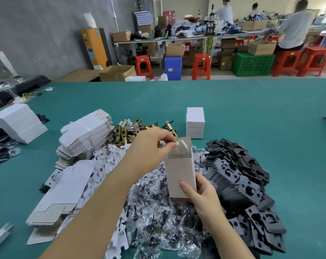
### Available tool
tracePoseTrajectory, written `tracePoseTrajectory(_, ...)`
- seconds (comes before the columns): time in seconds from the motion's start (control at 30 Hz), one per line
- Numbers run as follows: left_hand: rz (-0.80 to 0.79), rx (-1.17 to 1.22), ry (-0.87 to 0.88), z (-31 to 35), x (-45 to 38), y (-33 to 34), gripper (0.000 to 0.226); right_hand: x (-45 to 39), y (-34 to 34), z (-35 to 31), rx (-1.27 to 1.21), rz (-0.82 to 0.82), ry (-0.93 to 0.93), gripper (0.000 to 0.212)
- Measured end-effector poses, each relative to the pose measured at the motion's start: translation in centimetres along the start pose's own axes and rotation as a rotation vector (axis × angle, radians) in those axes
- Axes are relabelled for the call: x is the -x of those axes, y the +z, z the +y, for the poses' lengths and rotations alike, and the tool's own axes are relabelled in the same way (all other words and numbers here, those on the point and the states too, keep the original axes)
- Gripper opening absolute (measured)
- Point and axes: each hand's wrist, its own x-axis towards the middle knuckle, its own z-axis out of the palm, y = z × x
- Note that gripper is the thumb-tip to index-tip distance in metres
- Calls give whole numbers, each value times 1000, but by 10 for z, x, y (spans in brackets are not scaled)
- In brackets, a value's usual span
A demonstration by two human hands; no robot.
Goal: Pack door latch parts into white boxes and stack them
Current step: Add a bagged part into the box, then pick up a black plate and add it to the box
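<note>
The right hand [199, 193] grips the lower end of an upright white cardboard box [180, 172]; the left hand [151, 146] pinches its open top flap [182, 144] above the green surface [233, 113].

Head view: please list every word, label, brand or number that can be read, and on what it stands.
None can be read.
Upright white cardboard box, in both hands: plain faces.
Stack of closed white boxes on the green table: no print.
Orange cabinet by the wall: blue label, too blurred.
Dark red carton on the far bench: marks too small.
</note>
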Motion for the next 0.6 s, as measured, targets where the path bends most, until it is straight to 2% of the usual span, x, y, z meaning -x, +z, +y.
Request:
tracePoseTrajectory(0.17, -56, -79, -69, -4, -5, 14, 4, 0, 0, -1, 32, 4, -9, 46)
tracePoseTrajectory(0.27, -130, -88, -94, 0, -8, 14, 2, 1, 1, -1, 35, 4, -6, 43)
tracePoseTrajectory(0.6, -398, 8, -182, -5, -28, 12, 13, 0, 1, -1, 36, 2, -11, 38)
